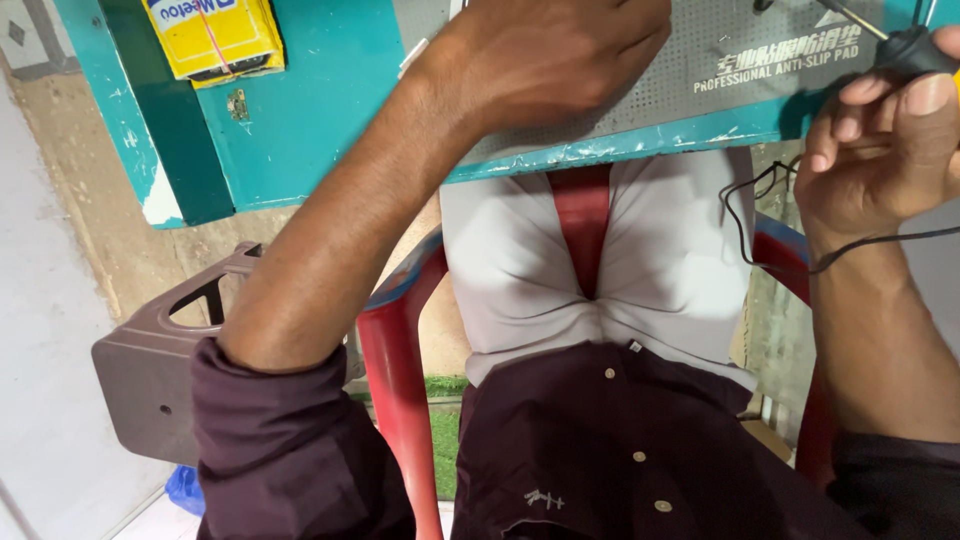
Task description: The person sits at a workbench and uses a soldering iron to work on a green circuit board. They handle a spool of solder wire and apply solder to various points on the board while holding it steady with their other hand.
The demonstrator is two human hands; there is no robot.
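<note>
The left hand point(555, 55) rests on the mat point(720, 75) that lies on the table point(320, 110), and the right hand point(885, 150) holds a corded tool point(915, 50) at the mat's right edge. A box point(215, 35) sits on the table to the left. Below the table's edge stand a chair point(400, 370) and, left of it, a stool point(160, 370).

left hand point(545, 55) on grey mat point(700, 90) | right hand point(880, 150) grips black tool point(912, 50)

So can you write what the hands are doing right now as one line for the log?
left hand: knuckles down on grey anti-slip pad | right hand: gripping black corded tool | bench: teal table
</note>
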